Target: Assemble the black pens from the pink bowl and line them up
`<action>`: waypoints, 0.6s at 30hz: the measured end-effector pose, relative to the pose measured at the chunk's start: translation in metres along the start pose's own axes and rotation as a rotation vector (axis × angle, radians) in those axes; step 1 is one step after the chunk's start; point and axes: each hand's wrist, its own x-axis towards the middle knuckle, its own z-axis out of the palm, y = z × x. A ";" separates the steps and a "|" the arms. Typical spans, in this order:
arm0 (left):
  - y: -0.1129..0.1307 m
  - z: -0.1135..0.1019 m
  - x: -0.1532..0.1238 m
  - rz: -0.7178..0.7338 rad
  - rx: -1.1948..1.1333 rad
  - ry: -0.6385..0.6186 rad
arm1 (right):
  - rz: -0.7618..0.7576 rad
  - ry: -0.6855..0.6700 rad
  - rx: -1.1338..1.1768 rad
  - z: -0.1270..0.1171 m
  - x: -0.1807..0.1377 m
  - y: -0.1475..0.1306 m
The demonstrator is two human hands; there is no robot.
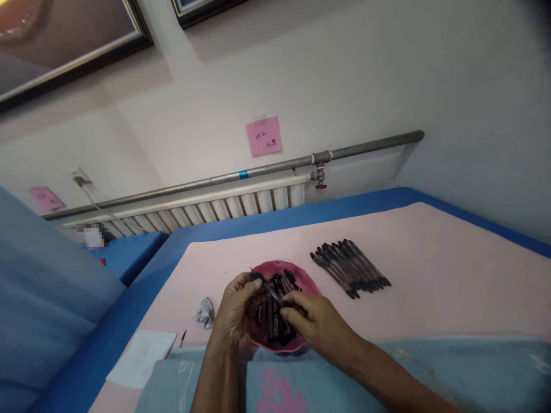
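Above a pink bowl (307, 280) full of dark pen parts (275, 321), my two hands hold one pen (271, 291) between them. Its thin pointed end sticks up past the fingers of my left hand (237, 301), which pinches it near the tip. My right hand (313, 316) grips the other end with thumb and fingers. To the right of the bowl, several capped black pens (349, 268) lie side by side in a slanted row. Part of the bowl's left side is hidden by my left hand.
A pink sheet (430, 275) covers the blue-edged table. Left of the bowl lie a crumpled wad (205, 313), a small dark stick-like piece (183, 337) and a white paper (142, 358). A teal cloth (456, 367) runs along the near edge. Behind stand a radiator (232, 206) and pipe (189, 186).
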 end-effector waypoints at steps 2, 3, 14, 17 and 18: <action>0.000 0.003 -0.004 -0.008 0.025 -0.026 | -0.039 -0.017 -0.050 0.002 0.001 0.001; 0.000 0.003 -0.005 -0.003 0.043 -0.035 | -0.058 -0.019 -0.078 0.002 0.001 0.001; 0.000 -0.037 0.010 0.399 1.050 0.309 | -0.018 0.075 -0.023 -0.013 0.003 0.005; -0.010 -0.041 0.010 0.396 1.102 0.304 | -0.023 0.070 -0.018 -0.013 0.003 0.005; -0.012 -0.042 0.010 0.394 1.119 0.300 | -0.022 0.069 -0.020 -0.012 0.003 0.005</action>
